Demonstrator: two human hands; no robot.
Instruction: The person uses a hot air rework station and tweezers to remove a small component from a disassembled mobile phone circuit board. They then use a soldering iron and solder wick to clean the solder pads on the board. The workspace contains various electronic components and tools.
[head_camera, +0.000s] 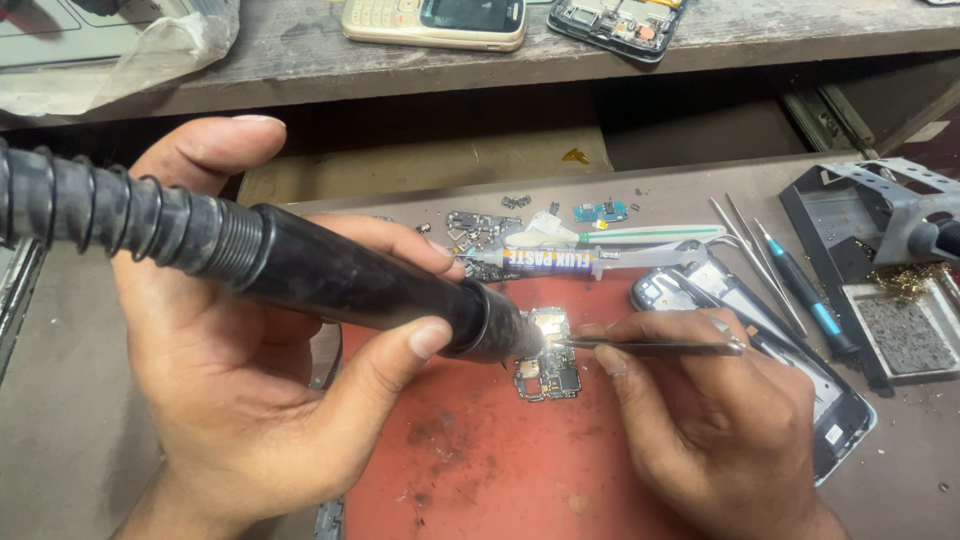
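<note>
Mid-heating: left hand (250, 370) fingers wrapped around black hot-air wand (330, 275) over small circuit board (548, 362), right hand (715, 420) pinching thin metal tweezers (655, 348); probably calling for a steady lift next.

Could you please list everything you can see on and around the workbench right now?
hot-air wand: one, black, in left hand, nozzle over circuit board
circuit board: one, dark, on red mat
red mat: one, bench centre
tweezers: one, metal, in right hand, tip at circuit board
syringe: one, clear, behind circuit board
phone frame: one, silver, right of mat
keypad phone: one, cream, back shelf
left hand: grips wand
right hand: holds tweezers
</note>
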